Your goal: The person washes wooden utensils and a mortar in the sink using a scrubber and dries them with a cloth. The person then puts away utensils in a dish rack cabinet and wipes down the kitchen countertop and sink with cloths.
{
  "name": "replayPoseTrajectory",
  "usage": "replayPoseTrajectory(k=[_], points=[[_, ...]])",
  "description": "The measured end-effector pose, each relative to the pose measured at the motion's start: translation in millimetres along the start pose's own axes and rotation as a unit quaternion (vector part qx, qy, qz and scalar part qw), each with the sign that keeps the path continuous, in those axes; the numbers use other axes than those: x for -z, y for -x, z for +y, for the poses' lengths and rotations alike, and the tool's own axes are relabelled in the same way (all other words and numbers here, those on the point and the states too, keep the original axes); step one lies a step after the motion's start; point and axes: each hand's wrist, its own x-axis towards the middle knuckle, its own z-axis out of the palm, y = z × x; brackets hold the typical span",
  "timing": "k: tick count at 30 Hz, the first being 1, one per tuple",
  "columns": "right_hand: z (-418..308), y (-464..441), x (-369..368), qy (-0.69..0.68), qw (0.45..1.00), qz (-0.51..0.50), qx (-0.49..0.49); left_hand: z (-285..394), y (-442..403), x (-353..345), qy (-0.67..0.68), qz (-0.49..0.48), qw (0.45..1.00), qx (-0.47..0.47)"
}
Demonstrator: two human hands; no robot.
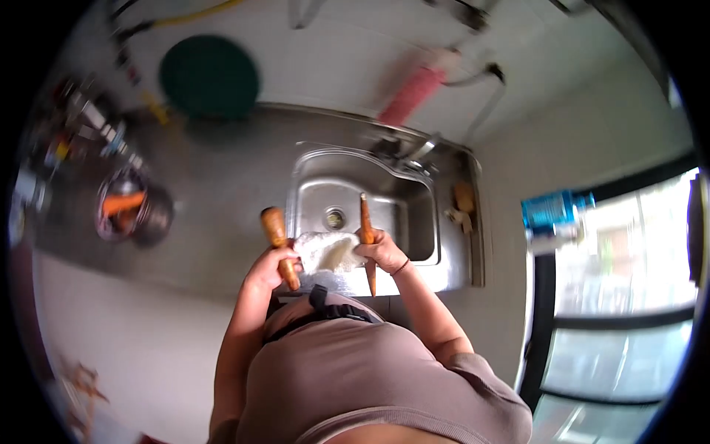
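My left hand (272, 268) is closed round a thick, glossy orange-brown piece (274, 224) with a fat upper end; I cannot make out its kind. In my right hand (384, 251) is a slimmer orange-brown piece (367, 228), held upright, tapering toward both ends with a pale upper tip. A crumpled white cloth (325, 251) spans the gap between both hands, and the right fingers pinch its edge. The left fingers touch the cloth's other side. Both hands are over the front rim of a steel sink (296, 200), whose drain (335, 217) shows behind the cloth.
A faucet (423, 153) stands at the sink's back right. On the left of the steel counter (214, 200), a bowl (107, 222) holds orange pieces. A dark green round thing (211, 76) leans at the wall. A pink cloth (414, 95) hangs behind; a blue bottle (551, 211) is by the window.
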Motion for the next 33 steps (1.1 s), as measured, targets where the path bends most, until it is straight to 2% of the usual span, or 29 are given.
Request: replayPoseTrajectory(k=[4, 6, 10, 11, 12, 14, 18, 20, 22, 24, 26, 27, 28, 30, 31, 32, 33], points=[[2.5, 46.5, 14.3, -0.034, 0.996, 0.076, 0.019, 4.6, 1.9, -32.3, -0.093, 0.032, 0.995, 0.033], [23.4, 66.1, 34.4, -0.037, 0.994, 0.103, 0.031, -0.2, -1.5, -25.6, -0.12, 0.036, 0.991, 0.05], [34.5, 119.3, 69.4, -0.123, 0.956, 0.263, 0.049, -10.1, 1.6, -22.6, -0.141, 0.074, 0.985, 0.069], [41.2, 131.6, 84.0, -0.105, 0.941, 0.318, 0.039, -12.6, 2.6, -19.6, -0.135, 0.089, 0.984, 0.069], [45.8, 145.4, 100.5, -0.086, 0.924, 0.372, 0.027, -15.9, 4.3, -16.3, -0.141, 0.086, 0.983, 0.077], [34.1, 180.5, 127.6, -0.107, 0.872, 0.472, 0.068, -20.5, 6.4, -8.9, -0.127, 0.105, 0.984, 0.065], [21.8, 259.4, 192.2, -0.065, 0.772, 0.601, 0.197, -23.1, 11.2, -17.4, -0.128, 0.13, 0.982, 0.054], [16.6, 295.5, 217.3, -0.022, 0.726, 0.645, 0.235, -22.9, 9.6, -19.2, -0.13, 0.136, 0.981, 0.053], [11.9, 331.1, 245.0, 0.107, 0.675, 0.692, 0.23, -23.4, 6.6, -21.2, -0.125, 0.143, 0.981, 0.042], [25.0, 363.6, 279.6, 0.198, 0.613, 0.754, 0.128, -24.5, 4.6, -24.6, -0.121, 0.151, 0.98, 0.037], [53.1, 392.1, 312.3, 0.338, 0.517, 0.784, -0.065, -23.9, 4.4, -30.5, -0.122, 0.141, 0.982, 0.02], [75.1, 408.4, 329.9, 0.419, 0.476, 0.748, -0.196, -24.5, 5.1, -30.4, -0.119, 0.139, 0.983, 0.016], [68.6, 405.0, 314.8, 0.417, 0.435, 0.748, -0.277, -26.1, 5.0, -31.4, -0.115, 0.145, 0.983, 0.011], [65.7, 402.7, 304.2, 0.504, 0.379, 0.707, -0.32, -27.8, 9.0, -31.0, -0.107, 0.163, 0.981, 0.006], [73.3, 403.6, 307.2, 0.56, 0.359, 0.706, -0.245, -29.3, 12.3, -27.5, -0.101, 0.159, 0.982, 0.0], [64.6, 393.3, 302.0, 0.552, 0.386, 0.704, -0.226, -29.7, 14.1, -23.0, -0.101, 0.157, 0.982, -0.002], [68.8, 392.0, 311.1, 0.563, 0.425, 0.657, -0.266, -31.4, 16.9, -23.6, -0.089, 0.153, 0.984, -0.005]])
